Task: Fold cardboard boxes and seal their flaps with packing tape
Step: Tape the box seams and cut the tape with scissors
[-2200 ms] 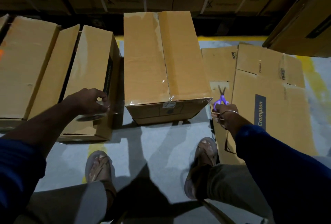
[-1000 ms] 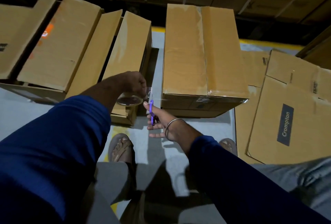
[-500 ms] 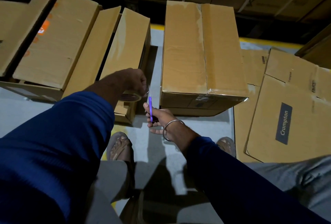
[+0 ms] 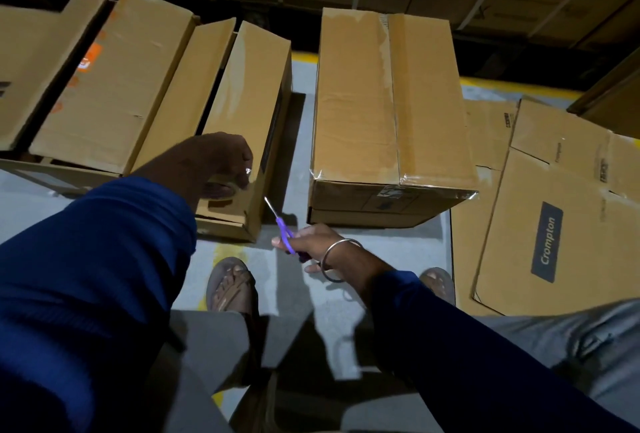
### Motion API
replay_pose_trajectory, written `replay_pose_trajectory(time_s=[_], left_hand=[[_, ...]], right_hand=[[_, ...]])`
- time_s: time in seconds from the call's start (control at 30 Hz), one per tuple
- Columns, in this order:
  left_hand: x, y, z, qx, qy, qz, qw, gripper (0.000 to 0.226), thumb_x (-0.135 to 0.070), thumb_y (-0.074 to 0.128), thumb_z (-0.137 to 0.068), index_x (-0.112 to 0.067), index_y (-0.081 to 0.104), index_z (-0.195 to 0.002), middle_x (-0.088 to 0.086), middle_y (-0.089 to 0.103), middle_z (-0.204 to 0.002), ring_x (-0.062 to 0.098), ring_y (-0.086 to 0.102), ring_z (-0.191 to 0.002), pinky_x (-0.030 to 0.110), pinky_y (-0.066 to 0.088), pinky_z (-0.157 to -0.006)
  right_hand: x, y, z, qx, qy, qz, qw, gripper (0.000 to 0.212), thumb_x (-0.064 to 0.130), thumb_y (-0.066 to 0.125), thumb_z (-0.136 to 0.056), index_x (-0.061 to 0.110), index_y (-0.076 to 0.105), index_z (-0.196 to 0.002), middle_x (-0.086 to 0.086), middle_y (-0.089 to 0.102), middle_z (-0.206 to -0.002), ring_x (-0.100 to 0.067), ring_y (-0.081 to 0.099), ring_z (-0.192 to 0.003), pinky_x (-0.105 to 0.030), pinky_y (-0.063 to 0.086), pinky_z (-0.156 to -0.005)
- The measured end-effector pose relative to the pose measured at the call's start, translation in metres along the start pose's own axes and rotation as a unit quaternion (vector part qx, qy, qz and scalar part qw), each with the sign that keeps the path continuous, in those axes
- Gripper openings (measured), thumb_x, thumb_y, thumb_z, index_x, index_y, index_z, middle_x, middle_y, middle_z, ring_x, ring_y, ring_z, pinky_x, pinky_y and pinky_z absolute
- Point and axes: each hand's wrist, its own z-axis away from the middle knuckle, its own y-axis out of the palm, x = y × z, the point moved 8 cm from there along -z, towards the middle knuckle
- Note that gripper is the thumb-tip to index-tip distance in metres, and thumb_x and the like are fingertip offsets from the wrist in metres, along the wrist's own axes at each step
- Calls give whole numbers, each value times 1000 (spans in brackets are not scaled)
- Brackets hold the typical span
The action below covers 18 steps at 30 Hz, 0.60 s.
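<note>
Head view: your left hand [image 4: 221, 164] curls around the tape roll [image 4: 225, 186] atop the unsealed box [image 4: 242, 113]; your right hand [image 4: 308, 245] grips purple scissors [image 4: 282, 226] (blades closed) near the sealed box [image 4: 388, 110].

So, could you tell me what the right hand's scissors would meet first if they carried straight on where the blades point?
Probably the near corner of the narrow brown cardboard box, just below the left hand; depth is unclear.
</note>
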Motion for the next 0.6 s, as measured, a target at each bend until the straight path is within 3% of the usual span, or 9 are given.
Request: replay_pose_trajectory(time_s=[0.07, 0.13, 0.23, 0.33, 0.4, 0.5, 0.6], left_hand=[[4, -12, 8, -22, 5, 30, 999, 17, -24, 81, -87, -17, 68, -94, 11, 65, -111, 29, 61, -102, 42, 51, -80], [4, -29, 17, -52, 19, 86, 995, 14, -24, 81, -87, -18, 69, -92, 10, 64, -110, 28, 60, -100, 43, 51, -79], [-10, -47, 38, -84, 43, 112, 989, 10, -25, 81, -88, -21, 72, -88, 9, 65, -111, 30, 59, -103, 40, 50, -79], [-31, -51, 61, -91, 62, 100, 989, 8, -27, 78, -89, -26, 71, -87, 8, 64, -114, 30, 58, -105, 38, 45, -76], [-48, -50, 76, -86, 79, 94, 989, 7, -27, 77, -91, -27, 70, -89, 6, 63, -116, 29, 58, -105, 37, 44, -75], [-69, -47, 101, -63, 103, 93, 988, 6, -28, 75, -92, -27, 69, -92, 1, 59, -114, 27, 58, -107, 37, 45, -73], [-75, -47, 116, -64, 118, 121, 984, 8, -30, 77, -91, -26, 70, -92, -5, 59, -104, 22, 58, -97, 33, 43, -67]], right_hand=[[14, -14, 14, -36, -97, 106, 989, 44, 43, 91, -75, 2, 75, -78, -4, 59, -67, -11, 48, -61, -20, 42, -60], [40, -41, 37, -84, -190, 196, 958, 30, 38, 93, -72, 11, 80, -73, 10, 58, -55, -5, 43, -49, -12, 32, -49], [79, -111, 63, -192, -225, 249, 922, 20, 34, 93, -71, 20, 78, -72, 13, 57, -54, -1, 47, -54, -21, 32, -49], [102, -195, 76, -357, -184, 272, 874, 20, 31, 88, -78, 20, 72, -76, 3, 69, -71, -11, 60, -63, -22, 37, -54], [108, -237, 77, -427, -141, 316, 835, 20, 33, 84, -83, 17, 72, -85, -4, 71, -81, -18, 64, -70, -25, 45, -58], [108, -281, 62, -461, -65, 373, 802, 27, 31, 82, -85, 13, 72, -101, -11, 70, -95, -28, 67, -84, -41, 60, -73], [112, -294, 48, -461, -30, 402, 790, 33, 29, 82, -86, 7, 70, -107, -14, 67, -96, -31, 65, -86, -39, 58, -73]])
